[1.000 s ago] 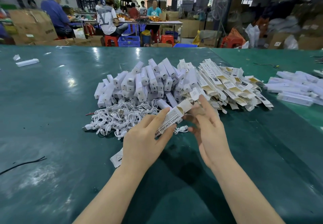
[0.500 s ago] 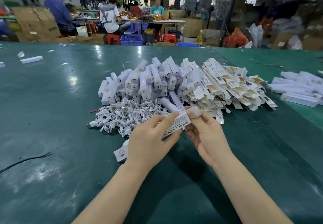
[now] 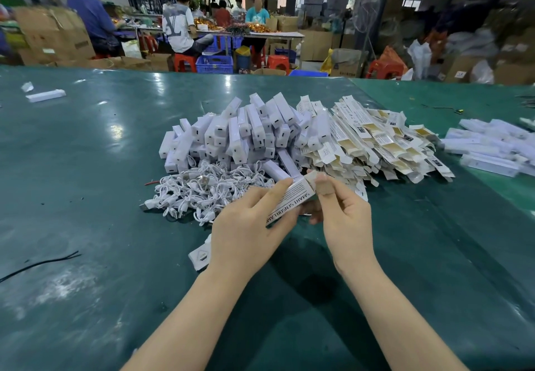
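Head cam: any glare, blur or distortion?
Head view: lamp glare patches on the green table; wide-angle bowing at the edges; background soft; print on the box held by the left hand readable; right hand at its flap slightly smeared.

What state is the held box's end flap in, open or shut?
Open: the flap sticks out past the box end, right hand pinching it.

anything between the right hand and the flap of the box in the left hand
Nothing visible does. The left hand grips the box, and the right hand pinches its end flap directly; the cable pile lies behind them.
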The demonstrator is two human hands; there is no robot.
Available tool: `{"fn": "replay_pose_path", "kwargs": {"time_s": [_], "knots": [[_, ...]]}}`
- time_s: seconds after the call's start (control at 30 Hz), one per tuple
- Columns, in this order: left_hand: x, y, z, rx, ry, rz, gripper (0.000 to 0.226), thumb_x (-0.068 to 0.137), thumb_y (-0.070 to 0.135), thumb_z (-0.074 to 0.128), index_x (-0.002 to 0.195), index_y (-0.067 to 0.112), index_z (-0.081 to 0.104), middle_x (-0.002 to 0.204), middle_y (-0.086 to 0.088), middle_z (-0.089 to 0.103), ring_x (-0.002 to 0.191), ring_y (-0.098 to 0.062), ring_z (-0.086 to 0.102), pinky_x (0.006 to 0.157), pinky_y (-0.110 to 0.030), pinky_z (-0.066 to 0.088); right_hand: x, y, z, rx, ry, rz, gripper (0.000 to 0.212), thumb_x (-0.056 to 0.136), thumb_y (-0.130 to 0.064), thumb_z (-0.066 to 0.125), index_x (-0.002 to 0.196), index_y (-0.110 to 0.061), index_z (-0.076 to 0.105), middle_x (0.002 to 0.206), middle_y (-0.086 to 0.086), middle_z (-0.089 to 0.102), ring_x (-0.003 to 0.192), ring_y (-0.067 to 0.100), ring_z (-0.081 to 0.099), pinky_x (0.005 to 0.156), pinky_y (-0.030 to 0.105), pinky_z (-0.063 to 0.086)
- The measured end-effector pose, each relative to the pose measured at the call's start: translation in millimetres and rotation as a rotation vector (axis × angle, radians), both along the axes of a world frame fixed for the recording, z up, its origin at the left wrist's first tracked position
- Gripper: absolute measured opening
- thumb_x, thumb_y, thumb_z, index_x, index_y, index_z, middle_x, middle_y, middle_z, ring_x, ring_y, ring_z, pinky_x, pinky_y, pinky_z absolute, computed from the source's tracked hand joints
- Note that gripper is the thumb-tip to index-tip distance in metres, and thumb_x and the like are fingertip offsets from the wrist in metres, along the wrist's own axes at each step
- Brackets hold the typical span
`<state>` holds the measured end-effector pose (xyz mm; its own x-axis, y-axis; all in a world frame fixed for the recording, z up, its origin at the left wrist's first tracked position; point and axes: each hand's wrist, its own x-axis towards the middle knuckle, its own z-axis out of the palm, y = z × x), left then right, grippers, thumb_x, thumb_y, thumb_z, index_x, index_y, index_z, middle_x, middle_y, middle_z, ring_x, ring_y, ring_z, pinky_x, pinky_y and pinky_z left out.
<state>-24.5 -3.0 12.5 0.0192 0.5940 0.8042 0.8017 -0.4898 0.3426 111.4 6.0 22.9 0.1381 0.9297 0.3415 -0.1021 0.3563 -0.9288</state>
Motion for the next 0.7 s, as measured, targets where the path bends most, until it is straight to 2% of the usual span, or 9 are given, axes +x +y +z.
{"fn": "replay_pose_path", "kwargs": {"time_s": [0.17, 0.33, 0.4, 0.47, 0.57, 0.7], "knots": [[-1.9, 0.9, -1.2, -0.004, -0.014, 0.002, 0.041, 0.085, 0.041, 0.055, 0.115, 0.02, 0.074, 0.084, 0.003, 0.07, 0.058, -0.019, 0.062, 0.046, -0.027, 0.049, -1.6, -1.0, 0.1, 0.009, -0.023, 0.02, 0.026, 0.09, -0.038, 0.058, 0.1, -0.022, 0.076, 0.077, -0.001, 0.072, 0.062, 0.012, 0.067, 0.051, 0.017, 0.045], [-2.5, 0.4, -1.5, -0.026, -0.043, 0.018, 0.041, 0.085, 0.041, 0.055, 0.116, 0.021, 0.073, 0.086, 0.005, 0.069, 0.06, -0.019, 0.062, 0.049, -0.027, 0.049, -1.8, -2.9, -2.4, 0.028, -0.136, -0.03, 0.037, 0.091, -0.045, 0.054, 0.116, -0.024, 0.071, 0.086, -0.014, 0.073, 0.075, 0.003, 0.067, 0.063, 0.011, 0.047], [-2.1, 1.1, -1.2, -0.035, -0.04, 0.013, 0.041, 0.085, 0.042, 0.055, 0.116, 0.022, 0.073, 0.084, 0.005, 0.069, 0.059, -0.02, 0.061, 0.048, -0.028, 0.049, -0.5, -0.8, -1.1, 0.026, -0.094, -0.023, 0.023, 0.096, -0.033, 0.055, 0.107, -0.027, 0.074, 0.083, -0.015, 0.073, 0.072, -0.001, 0.064, 0.061, 0.01, 0.046], [-1.1, 2.0, -0.9, -0.037, -0.026, 0.013, 0.04, 0.085, 0.043, 0.056, 0.115, 0.023, 0.073, 0.083, 0.005, 0.068, 0.056, -0.019, 0.058, 0.048, -0.026, 0.046, 1.1, 1.4, 0.8, 0.006, -0.041, -0.026, 0.023, 0.097, -0.021, 0.058, 0.093, -0.032, 0.077, 0.078, -0.011, 0.072, 0.069, 0.001, 0.061, 0.057, 0.012, 0.045], [-0.1, 2.2, -1.5, -0.041, -0.03, 0.016, 0.04, 0.083, 0.045, 0.058, 0.114, 0.024, 0.074, 0.084, 0.006, 0.069, 0.057, -0.019, 0.06, 0.048, -0.026, 0.048, 2.5, 2.1, 3.0, -0.025, 0.045, -0.033, 0.022, 0.092, -0.02, 0.064, 0.084, -0.035, 0.078, 0.077, -0.008, 0.073, 0.067, 0.003, 0.062, 0.052, 0.014, 0.044], [-1.8, 2.3, -1.7, -0.043, -0.045, 0.017, 0.04, 0.083, 0.044, 0.058, 0.113, 0.025, 0.074, 0.084, 0.005, 0.069, 0.057, -0.02, 0.061, 0.048, -0.028, 0.049, 1.6, 0.4, 3.8, -0.008, 0.04, -0.022, 0.013, 0.089, -0.019, 0.068, 0.083, -0.028, 0.074, 0.076, -0.007, 0.074, 0.066, 0.002, 0.066, 0.051, 0.014, 0.045]]}}
